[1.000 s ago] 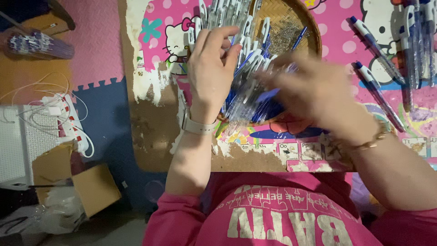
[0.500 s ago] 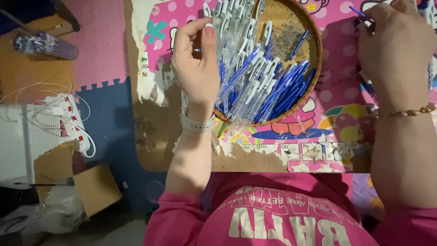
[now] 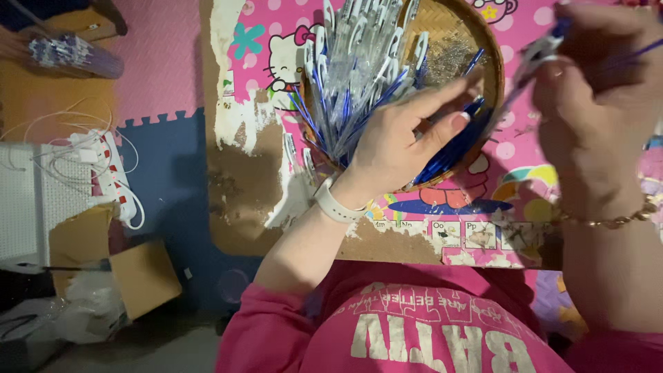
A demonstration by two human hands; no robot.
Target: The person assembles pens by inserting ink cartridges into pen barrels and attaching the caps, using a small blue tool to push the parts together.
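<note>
A round woven basket [image 3: 494, 76] sits on a low table with a worn pink cartoon cover [image 3: 255, 186]. It holds several clear pen barrels with white caps [image 3: 359, 76] and a heap of blue refills [image 3: 452, 148]. My left hand [image 3: 407, 138], with a white watch strap on the wrist, reaches over the basket. Its fingers are spread just above the blue refills and nothing shows in them. My right hand [image 3: 594, 103], wearing a gold bracelet, is raised at the upper right beside the basket. It is closed on a blue and white pen [image 3: 542, 48], and its blur hides the finer detail.
A white power strip with loose cables [image 3: 110, 179] lies on the floor to the left. Below it are a cardboard box [image 3: 141, 276] and a plastic bag [image 3: 83, 311]. A wrapped bundle of pens [image 3: 76, 55] rests at the top left on an orange surface.
My left hand has dropped from the basket's left rim to its right side, over the blue refills. My right hand has stayed raised at the upper right and now shows a pen.
</note>
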